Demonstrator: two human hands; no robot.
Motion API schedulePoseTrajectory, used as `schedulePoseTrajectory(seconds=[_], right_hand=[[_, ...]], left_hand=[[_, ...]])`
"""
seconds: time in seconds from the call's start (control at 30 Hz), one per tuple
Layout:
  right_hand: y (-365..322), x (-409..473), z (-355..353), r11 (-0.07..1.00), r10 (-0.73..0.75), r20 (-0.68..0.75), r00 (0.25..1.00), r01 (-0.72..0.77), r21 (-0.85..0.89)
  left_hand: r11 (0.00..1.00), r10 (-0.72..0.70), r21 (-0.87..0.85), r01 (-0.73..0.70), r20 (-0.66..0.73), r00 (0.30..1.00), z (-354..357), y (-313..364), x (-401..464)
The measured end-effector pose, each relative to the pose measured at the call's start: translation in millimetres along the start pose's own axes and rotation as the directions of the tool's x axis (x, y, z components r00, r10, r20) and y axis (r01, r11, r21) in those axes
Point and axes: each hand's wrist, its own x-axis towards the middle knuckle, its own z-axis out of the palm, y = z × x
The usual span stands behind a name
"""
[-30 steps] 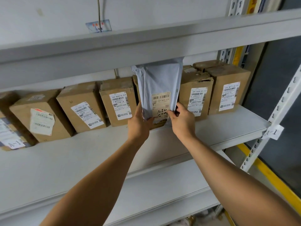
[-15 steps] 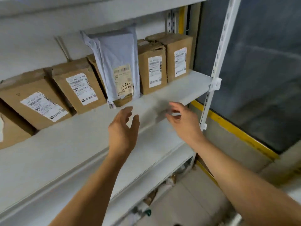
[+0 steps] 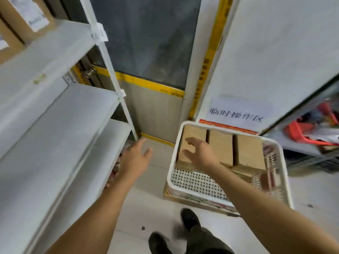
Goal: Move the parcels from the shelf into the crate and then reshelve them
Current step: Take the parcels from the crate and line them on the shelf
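Two open, empty hands: left hand (image 3: 134,158), right hand (image 3: 200,154)

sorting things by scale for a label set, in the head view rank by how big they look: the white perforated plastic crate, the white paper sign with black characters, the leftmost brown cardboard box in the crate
1. White perforated plastic crate, clearly largest.
2. White paper sign with black characters.
3. Leftmost brown cardboard box, partly hidden by the right hand, so its rank against the sign is unsure.
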Motion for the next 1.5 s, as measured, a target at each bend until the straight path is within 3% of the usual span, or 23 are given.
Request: schedulePoseTrajectory(seconds=[0.27, 0.53, 0.7, 0.83, 0.97, 1.17, 1.3, 1.5], right_hand=[[167, -14, -38, 0.957, 0.277, -0.046, 0.960, -0.272, 0.098], [338, 8, -89, 0.874, 0.482, -0.141, 0.865, -0.463, 0.150], [409, 38, -97, 0.812, 0.553, -0.058, 0.831, -0.522, 0.261], [427, 47, -88, 0.725, 0.553, 0.087, 0.828, -0.531, 0.438], [422, 44, -91, 0.666, 0.531, 0.109, 0.840, -0.494, 0.560], [375, 17, -128, 0.726, 0.416, -0.029, 0.909, -0.312, 0.613], [328, -11, -154, 0.727, 0.290, -0.108, 0.951, -0.146, 0.671], [241, -37, -160, 0.885, -0.002, -0.151, 0.989, 0.072, 0.459]], left_hand=[[0.997, 0.058, 0.025, -0.068, 0.292, 0.955, 153, 81, 28], [1.000, -0.011, -0.006, 0.018, 0.593, 0.805, 342, 181, 50], [0.995, -0.038, -0.045, 0.090, 0.666, 0.745, 421, 219, 59], [0.991, -0.104, 0.004, 0.134, 0.653, 0.750, 448, 226, 67], [0.966, -0.133, -0.076, 0.248, 0.673, 0.727, 439, 230, 68], [0.902, -0.011, -0.330, 0.279, 0.627, 0.779, 386, 229, 55], [0.757, 0.034, -0.579, 0.302, 0.496, 0.867, 328, 230, 39], [0.503, 0.126, -0.843, 0.189, 0.289, 0.949, 203, 222, 7]])
